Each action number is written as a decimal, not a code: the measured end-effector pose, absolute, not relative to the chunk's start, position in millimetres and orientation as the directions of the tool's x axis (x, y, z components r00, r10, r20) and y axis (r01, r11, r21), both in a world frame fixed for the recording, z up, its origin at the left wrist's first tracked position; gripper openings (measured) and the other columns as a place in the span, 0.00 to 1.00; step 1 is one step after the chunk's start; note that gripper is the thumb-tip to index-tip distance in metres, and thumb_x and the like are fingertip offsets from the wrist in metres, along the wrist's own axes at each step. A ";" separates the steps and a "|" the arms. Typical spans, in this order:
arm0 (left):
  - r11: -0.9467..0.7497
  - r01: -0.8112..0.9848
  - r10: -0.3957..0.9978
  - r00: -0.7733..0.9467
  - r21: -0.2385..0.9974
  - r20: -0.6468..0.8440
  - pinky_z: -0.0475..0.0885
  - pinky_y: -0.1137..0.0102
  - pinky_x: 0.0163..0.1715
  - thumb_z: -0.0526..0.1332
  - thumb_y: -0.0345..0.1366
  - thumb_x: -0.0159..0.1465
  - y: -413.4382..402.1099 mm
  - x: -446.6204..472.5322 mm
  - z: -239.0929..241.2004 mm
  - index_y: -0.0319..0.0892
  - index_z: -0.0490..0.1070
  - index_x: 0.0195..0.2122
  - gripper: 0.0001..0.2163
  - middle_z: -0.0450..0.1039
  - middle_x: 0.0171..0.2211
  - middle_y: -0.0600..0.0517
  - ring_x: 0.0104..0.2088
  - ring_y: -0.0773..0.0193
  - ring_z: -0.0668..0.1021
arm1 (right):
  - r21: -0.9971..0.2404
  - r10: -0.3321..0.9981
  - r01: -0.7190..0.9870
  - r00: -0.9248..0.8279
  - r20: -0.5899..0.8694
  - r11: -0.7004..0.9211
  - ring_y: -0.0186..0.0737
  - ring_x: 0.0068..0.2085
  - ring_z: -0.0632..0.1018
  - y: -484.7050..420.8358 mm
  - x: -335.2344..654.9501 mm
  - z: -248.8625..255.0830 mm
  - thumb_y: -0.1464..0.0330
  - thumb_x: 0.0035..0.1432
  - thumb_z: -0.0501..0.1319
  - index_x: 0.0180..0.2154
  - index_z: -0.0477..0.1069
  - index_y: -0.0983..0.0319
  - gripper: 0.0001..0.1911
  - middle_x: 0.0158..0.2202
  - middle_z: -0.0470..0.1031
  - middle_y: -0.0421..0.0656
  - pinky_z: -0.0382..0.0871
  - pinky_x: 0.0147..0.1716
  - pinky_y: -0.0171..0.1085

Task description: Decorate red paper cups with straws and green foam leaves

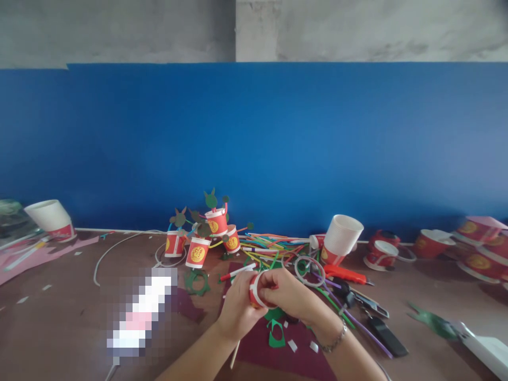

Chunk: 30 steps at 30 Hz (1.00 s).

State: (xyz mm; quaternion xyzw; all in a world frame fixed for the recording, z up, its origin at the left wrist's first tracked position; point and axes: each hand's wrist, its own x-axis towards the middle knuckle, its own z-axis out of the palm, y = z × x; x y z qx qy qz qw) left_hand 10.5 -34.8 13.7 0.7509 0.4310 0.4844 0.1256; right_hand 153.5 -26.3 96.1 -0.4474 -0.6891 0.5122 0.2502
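1. Head view: grips a red paper cup [254, 297] in the left hand [237, 307], with fingers closed round its side and its open mouth turned toward the right hand [286, 291].
2. Bends the right hand's fingers narrowly into the mouth of the red paper cup; cannot tell whether pinching anything there. Wears a chain bracelet [335, 338] on the right wrist.
3. Holds the cup tilted above the middle of the brown tabletop [79, 344], well short of the far edge, over a maroon sheet [254, 352].
4. Shows on the maroon sheet a bright-green paper scrap [277, 343] with a round hole, plus white bits [292, 345]; at the sheet's left side, a thin wooden stick [235, 355].
5. Shows just beyond the left hand a red-capped white marker [238, 271], and farther left a jagged dark-green paper cut-out [203, 283].
6. Shows near the far edge, left of middle, red cups decorated with green figures [197, 253]; beside them, a spread of thin coloured stems [270, 244].
7. Shows right of the hands a pale ring [296, 271], a red-orange handled tool [345, 274] and, toward the far edge, a tilted cup stack [342, 238].
8. Shows toward the far left corner another cup stack [50, 218] beside pink paper [51, 254]; toward the far right corner, more red cups [432, 244].
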 end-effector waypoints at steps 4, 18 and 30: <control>-0.591 0.513 0.777 0.157 0.622 0.609 0.71 0.60 0.45 0.65 0.24 0.46 -35.2 11.3 13.5 0.42 0.64 0.46 0.25 0.71 0.41 0.47 0.43 0.55 0.75 | -0.915 0.888 0.391 -0.449 -0.099 0.095 0.27 0.20 0.61 -26.9 151.8 94.9 0.75 0.40 0.52 0.19 0.67 0.64 0.07 0.16 0.62 0.34 0.53 0.20 0.28; -0.539 0.504 0.814 0.107 0.675 0.571 0.72 0.62 0.44 0.61 0.22 0.46 -34.6 12.2 12.5 0.42 0.63 0.47 0.25 0.71 0.42 0.47 0.43 0.56 0.75 | -0.928 0.924 0.356 -0.380 -0.034 0.112 0.30 0.23 0.62 -32.1 141.0 97.0 0.73 0.42 0.53 0.19 0.66 0.64 0.06 0.18 0.62 0.36 0.55 0.23 0.29; -0.503 0.775 0.680 0.082 0.383 0.728 0.69 0.56 0.49 0.59 0.25 0.56 -28.4 13.5 9.2 0.41 0.54 0.59 0.29 0.68 0.48 0.42 0.49 0.52 0.71 | -0.714 0.936 0.612 -0.296 0.193 0.341 0.31 0.24 0.64 -36.4 144.3 108.6 0.76 0.48 0.50 0.21 0.66 0.62 0.10 0.21 0.64 0.36 0.56 0.25 0.29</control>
